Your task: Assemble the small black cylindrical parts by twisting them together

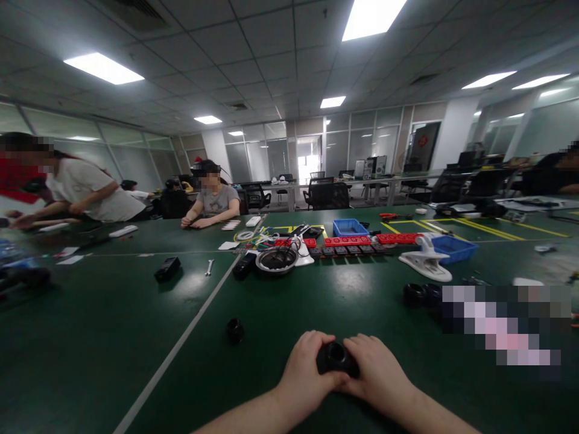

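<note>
Though between left hand (305,369) and right hand (374,369), black part (340,364) only partly visible

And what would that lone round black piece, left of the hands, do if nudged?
The round black piece seems likely to roll if pushed onto its curved side. It is probably stiff, since it holds its round shape unsupported on the green table.

The left hand (307,369) and right hand (379,369) hold a black part (336,361) between them, its round hole facing up, over the green tabletop (113,337). A black hollow piece (234,335) sits to their left; a wrench (208,268) lies farther back.
</note>
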{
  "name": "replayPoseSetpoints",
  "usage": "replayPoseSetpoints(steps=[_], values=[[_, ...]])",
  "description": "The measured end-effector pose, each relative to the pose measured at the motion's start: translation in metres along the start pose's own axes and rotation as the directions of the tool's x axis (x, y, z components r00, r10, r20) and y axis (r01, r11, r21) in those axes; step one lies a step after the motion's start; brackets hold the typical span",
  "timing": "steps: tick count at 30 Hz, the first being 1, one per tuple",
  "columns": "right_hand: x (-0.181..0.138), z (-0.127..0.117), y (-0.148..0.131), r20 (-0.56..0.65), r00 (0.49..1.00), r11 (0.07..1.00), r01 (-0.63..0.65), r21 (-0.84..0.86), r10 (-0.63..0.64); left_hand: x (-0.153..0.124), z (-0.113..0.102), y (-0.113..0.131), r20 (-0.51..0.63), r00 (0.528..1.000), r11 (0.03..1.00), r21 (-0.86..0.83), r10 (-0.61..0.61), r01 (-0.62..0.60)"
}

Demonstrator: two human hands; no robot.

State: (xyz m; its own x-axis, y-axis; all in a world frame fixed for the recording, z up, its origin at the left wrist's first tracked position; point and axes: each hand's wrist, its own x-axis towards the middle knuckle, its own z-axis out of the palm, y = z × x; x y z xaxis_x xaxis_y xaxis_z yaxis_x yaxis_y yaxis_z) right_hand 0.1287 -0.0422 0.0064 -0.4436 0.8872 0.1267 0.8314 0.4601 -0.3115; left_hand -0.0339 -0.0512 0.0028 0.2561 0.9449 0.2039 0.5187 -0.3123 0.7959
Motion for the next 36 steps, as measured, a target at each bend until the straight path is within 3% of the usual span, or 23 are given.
replayPoseSetpoints(steps=[2,9,19,23,28,31,36], values=[[-0.001,-0.001,0.002,-0.001,1.0,1.0,0.006,0.022,-0.006,0.0,-0.002,0.0,0.017,1.0,1.0,0.012,0.017,-0.017],[-0.003,-0.013,0.019,0.094,0.982,0.931,0.123,0.343,-0.164,-0.002,-0.008,0.003,0.075,0.993,0.996,0.012,0.089,-0.09],[-0.004,-0.007,0.0,0.063,0.997,0.998,-0.035,0.048,0.032,-0.003,-0.005,0.001,0.046,0.997,0.998,0.009,0.058,-0.058],[-0.007,-0.011,0.002,0.074,0.997,0.987,-0.044,0.156,0.032,-0.003,-0.007,-0.001,0.088,0.991,0.995,-0.012,0.103,-0.103],[-0.006,-0.016,0.014,0.072,0.991,0.921,0.077,0.382,-0.112,-0.002,-0.011,0.0,0.076,0.99,0.992,-0.016,0.123,-0.122],[-0.004,-0.016,0.021,0.102,0.976,0.905,0.135,0.404,-0.191,0.0,-0.013,0.001,0.091,0.989,0.993,-0.005,0.12,-0.12],[-0.001,-0.012,0.027,0.147,0.973,0.907,0.107,0.407,-0.18,0.002,-0.017,0.001,0.157,0.976,0.989,-0.037,0.148,-0.144]])
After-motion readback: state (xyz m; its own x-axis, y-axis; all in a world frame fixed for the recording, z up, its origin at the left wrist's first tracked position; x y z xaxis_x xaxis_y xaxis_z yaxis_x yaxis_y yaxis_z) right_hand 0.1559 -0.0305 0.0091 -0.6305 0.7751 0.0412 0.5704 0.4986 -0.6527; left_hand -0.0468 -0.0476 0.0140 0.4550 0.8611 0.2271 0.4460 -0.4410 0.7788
